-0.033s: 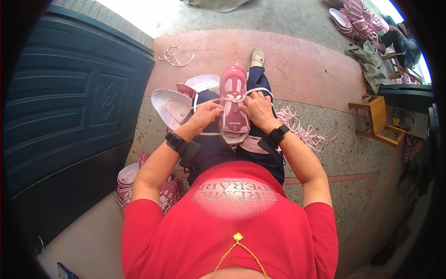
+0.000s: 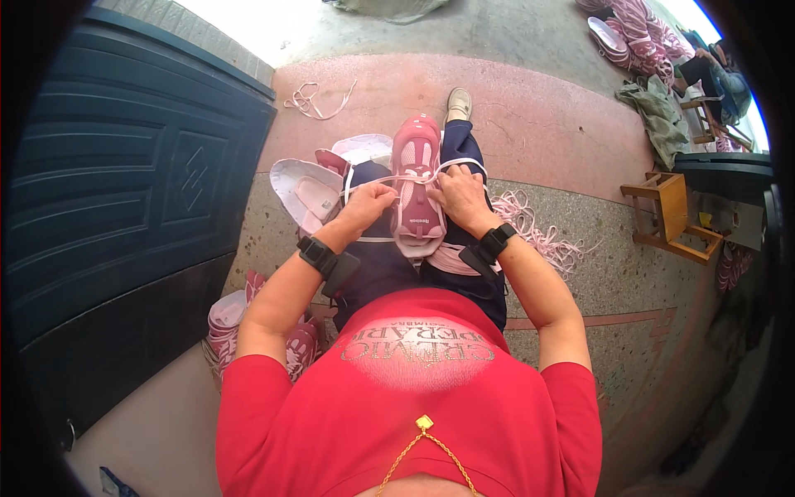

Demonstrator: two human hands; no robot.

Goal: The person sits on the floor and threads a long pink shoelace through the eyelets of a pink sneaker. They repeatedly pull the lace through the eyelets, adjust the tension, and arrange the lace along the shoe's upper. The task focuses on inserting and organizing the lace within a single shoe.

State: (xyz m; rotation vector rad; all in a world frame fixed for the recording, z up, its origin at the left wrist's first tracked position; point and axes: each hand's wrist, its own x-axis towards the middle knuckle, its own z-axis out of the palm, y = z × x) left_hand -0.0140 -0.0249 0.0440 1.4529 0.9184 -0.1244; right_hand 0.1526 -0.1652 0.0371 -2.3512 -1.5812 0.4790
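A pink sneaker upper [image 2: 416, 149] lies lengthwise across my lap, its toe pointing away from me and its dark pink tongue towards me. A pale pink shoelace [image 2: 381, 180] crosses it through the eyelets, with loose parts out to both sides. At the left edge of the upper, my left hand [image 2: 369, 205] is closed, thumb and fingertips pinching the lace. On the opposite edge my right hand [image 2: 464, 196] has its fingers curled around the lace beside the eyelets. What lies inside the fingers is partly hidden.
More shoe uppers [image 2: 308, 195] rest beyond my left hand, others [image 2: 228, 319] by my left hip. Loose laces [image 2: 538, 232] pile up right of my lap; one lace [image 2: 319, 101] lies farther off. A dark door [image 2: 132, 174] stands left, a wooden stool [image 2: 672, 215] right, a seated person [image 2: 730, 87] far right.
My hands, the lace and the upper look almost the same. At the far right the seated person has shifted a little.
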